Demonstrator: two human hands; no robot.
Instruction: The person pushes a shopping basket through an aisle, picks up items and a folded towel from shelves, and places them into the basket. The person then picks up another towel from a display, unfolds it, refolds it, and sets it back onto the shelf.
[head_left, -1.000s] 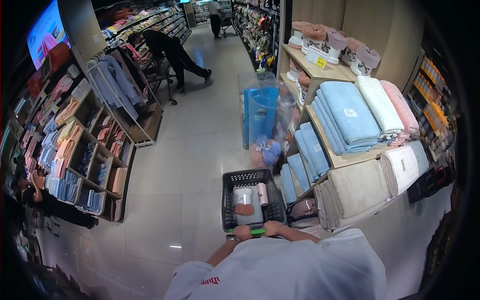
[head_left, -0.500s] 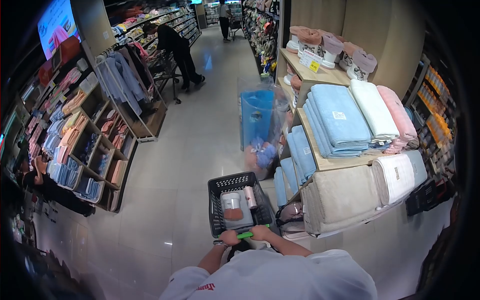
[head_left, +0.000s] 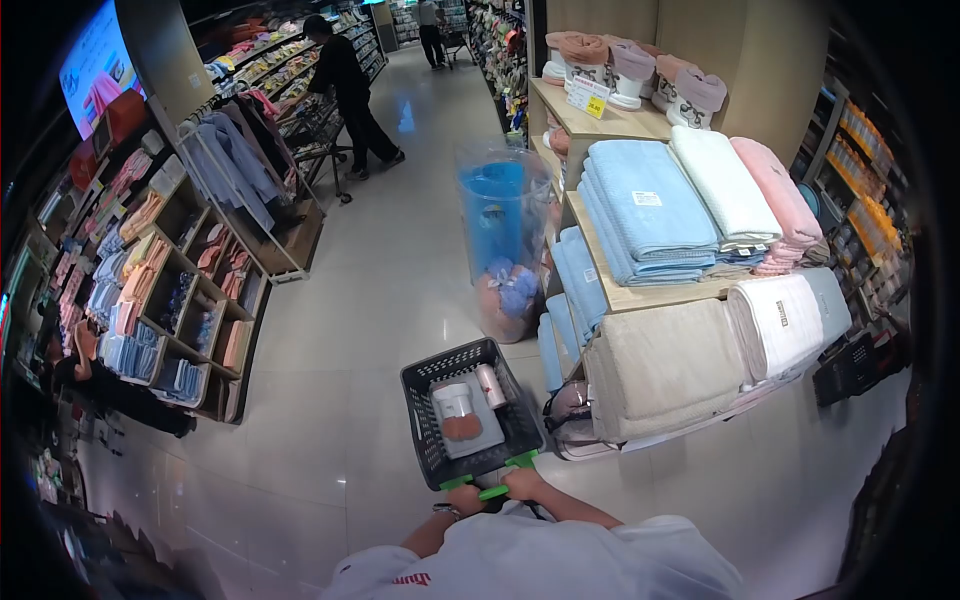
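Observation:
Both my hands are closed on a green handle (head_left: 493, 492) at the near end of a dark grey basket (head_left: 425, 440). My left hand (head_left: 464, 499), with a watch at its wrist, grips the handle's left part. On the right part is my right hand (head_left: 521, 484). Inside the basket lies a folded grey cloth (head_left: 485, 433), with a clear-wrapped white and brown item (head_left: 457, 412) on top. A pale pink cylinder (head_left: 491, 386) rests beside them.
Stacked towels (head_left: 650, 210) fill a wooden shelf close on the right. A clear bin (head_left: 495, 215) stands ahead. Shelves of folded cloth (head_left: 140, 330) and a clothes rack (head_left: 235, 170) line the left. A person in black (head_left: 350, 95) is beside a trolley (head_left: 320, 140).
The basket has turned and shifted left in view, with both hands still on its handle. The towel shelf appears nearer. The person in black has straightened from a bent posture.

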